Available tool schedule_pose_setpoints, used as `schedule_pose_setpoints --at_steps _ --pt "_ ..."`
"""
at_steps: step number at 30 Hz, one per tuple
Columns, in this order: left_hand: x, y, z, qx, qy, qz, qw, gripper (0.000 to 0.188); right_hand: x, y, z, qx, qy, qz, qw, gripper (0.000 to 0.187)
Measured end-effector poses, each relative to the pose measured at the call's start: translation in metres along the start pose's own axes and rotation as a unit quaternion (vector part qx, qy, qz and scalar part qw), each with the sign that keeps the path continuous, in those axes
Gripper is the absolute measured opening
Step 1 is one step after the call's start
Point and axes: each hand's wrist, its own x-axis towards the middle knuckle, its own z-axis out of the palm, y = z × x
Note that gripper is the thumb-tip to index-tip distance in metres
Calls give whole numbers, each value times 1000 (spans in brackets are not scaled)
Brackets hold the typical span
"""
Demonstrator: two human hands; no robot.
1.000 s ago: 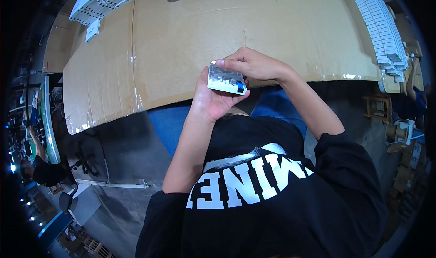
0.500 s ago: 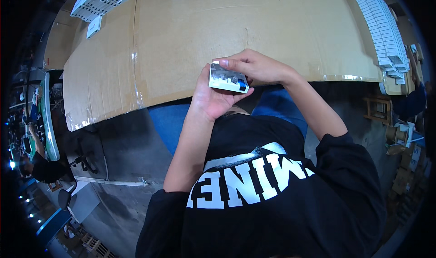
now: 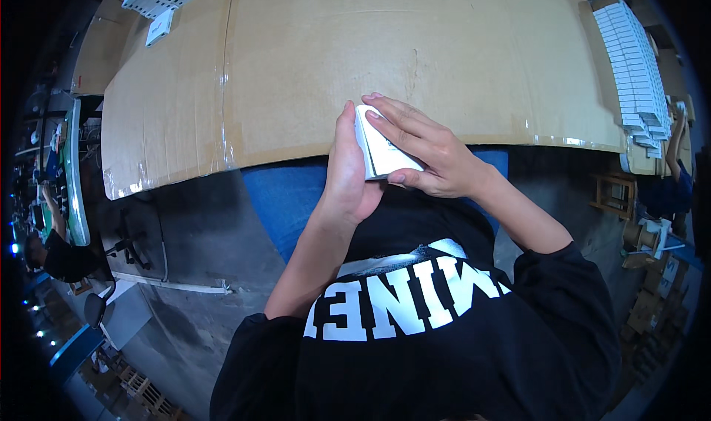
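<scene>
one small, flat, white rectangular box (image 3: 378, 159) is clasped between both hands, over the near edge of the brown cardboard-covered table (image 3: 296, 73). the left hand (image 3: 346, 173) grips its left side, most fingers hidden. the right hand (image 3: 435, 154) grasps it also, fingers laid across the face, thumb at the near edge. stacked thin white boxes (image 3: 629, 69) stand at far right.

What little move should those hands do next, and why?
Maybe press the right hand gently toward the left hand: the white case sits between them, the right fingers lie over it, and it seems slightly ajar, though the hands hide part.
</scene>
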Motion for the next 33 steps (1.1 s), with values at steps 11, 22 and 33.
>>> schedule_pose_setpoints --at_steps 11,22,33 --pt "-2 -2 -3 70 -2 21 997 59 -6 -1 8 -3 -8 -26 1000 83" --pt "-1 -3 3 171 -3 33 985 70 -10 2 11 20 44 -36 998 84" --pt "-19 30 7 286 -110 207 929 47 -2 -28 -27 379 250 189 871 54"
